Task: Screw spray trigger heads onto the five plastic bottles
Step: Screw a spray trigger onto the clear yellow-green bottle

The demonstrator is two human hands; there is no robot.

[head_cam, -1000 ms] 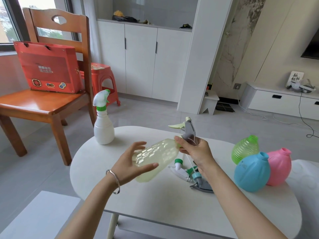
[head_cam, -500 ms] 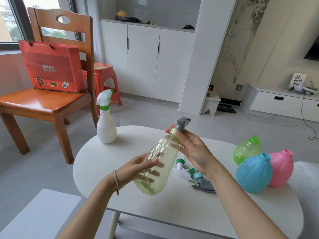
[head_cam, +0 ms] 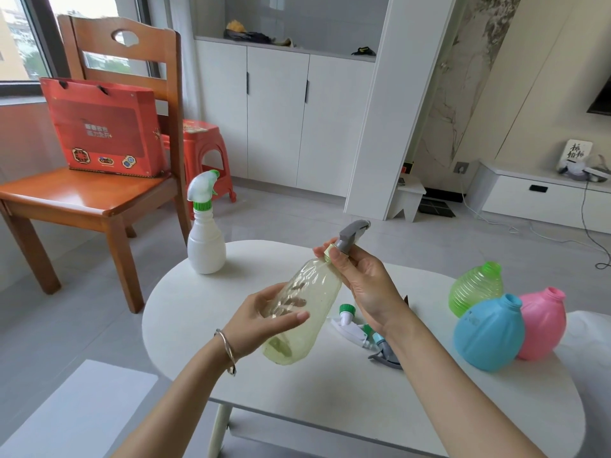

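My left hand [head_cam: 261, 320] grips the body of a clear yellowish bottle [head_cam: 305, 302], held tilted above the white table [head_cam: 330, 401]. At its neck my right hand [head_cam: 362, 285] pinches the pale green collar of a grey spray trigger head [head_cam: 351, 233] that sits on the bottle. A white bottle [head_cam: 205, 241] with a white-and-green trigger head stands at the table's far left. Three round bottles without heads stand at the right: green [head_cam: 476, 287], blue [head_cam: 487, 332], pink [head_cam: 542, 327]. Loose trigger heads [head_cam: 355, 327] lie on the table under my right forearm, partly hidden.
A wooden chair [head_cam: 86, 196] with a red gift bag [head_cam: 105, 127] stands left of the table, a red plastic stool [head_cam: 205, 147] behind it. White cabinets line the back wall. A low white unit with cables is at the far right.
The bottle has swung from lying nearly flat to a steep tilt with its neck up. The grey trigger head now sits on the neck, and my right hand has shifted to its collar.
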